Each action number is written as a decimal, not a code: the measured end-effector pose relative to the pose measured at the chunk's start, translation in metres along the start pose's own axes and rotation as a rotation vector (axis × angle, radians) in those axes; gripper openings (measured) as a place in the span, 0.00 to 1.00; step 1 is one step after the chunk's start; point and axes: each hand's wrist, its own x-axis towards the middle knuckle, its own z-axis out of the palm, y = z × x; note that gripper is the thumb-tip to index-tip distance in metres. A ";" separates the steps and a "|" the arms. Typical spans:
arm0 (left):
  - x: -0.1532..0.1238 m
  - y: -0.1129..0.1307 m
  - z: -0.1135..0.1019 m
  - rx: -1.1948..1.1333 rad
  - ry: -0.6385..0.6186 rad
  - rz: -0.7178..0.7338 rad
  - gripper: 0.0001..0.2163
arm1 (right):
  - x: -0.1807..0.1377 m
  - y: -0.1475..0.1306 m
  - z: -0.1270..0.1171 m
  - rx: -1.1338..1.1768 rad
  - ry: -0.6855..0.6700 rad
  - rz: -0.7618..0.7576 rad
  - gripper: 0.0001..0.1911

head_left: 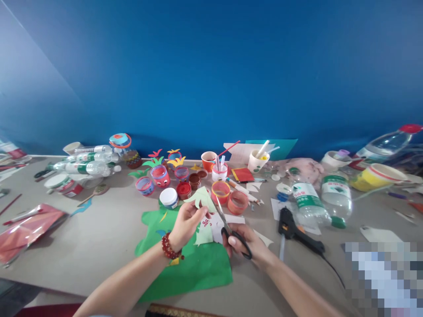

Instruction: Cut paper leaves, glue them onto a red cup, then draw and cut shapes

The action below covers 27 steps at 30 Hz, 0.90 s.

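Note:
A pale green paper cutout (203,198) with pointed edges is pinched between the thumb and fingers of my left hand (187,223). My right hand (246,243) grips black-handled scissors (222,215), whose blades point up and left beside the paper's right edge. Whether the blades touch the paper I cannot tell. Beneath both hands lies a large green sheet (198,273) with scraps on it, among them another pale green piece (205,233). Just beyond the hands stand a red paint jar (184,190), a white-lidded jar (168,197) and orange-red painted rings (238,202).
Painted cups with paper leaves (160,175) stand behind on the left, near several plastic bottles (87,167). To the right lie a black glue gun (291,229) with its cord and cut bottles (336,198). A pink wrapper (28,233) lies far left; a blue wall (211,79) rises behind.

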 end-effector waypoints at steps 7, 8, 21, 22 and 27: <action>0.001 -0.006 -0.001 0.015 -0.058 0.005 0.15 | 0.002 0.001 -0.004 -0.059 -0.023 0.018 0.30; 0.001 -0.005 -0.001 0.020 -0.064 0.006 0.15 | 0.002 0.002 -0.003 -0.058 -0.019 0.023 0.30; 0.000 -0.011 -0.004 0.076 -0.058 0.033 0.13 | 0.002 0.003 -0.002 -0.050 0.014 0.077 0.32; 0.000 -0.011 -0.004 0.076 -0.063 0.036 0.13 | 0.002 0.002 -0.002 -0.048 0.014 0.083 0.32; 0.000 -0.010 -0.004 0.087 -0.075 0.047 0.12 | 0.002 0.000 -0.001 -0.025 0.023 0.096 0.32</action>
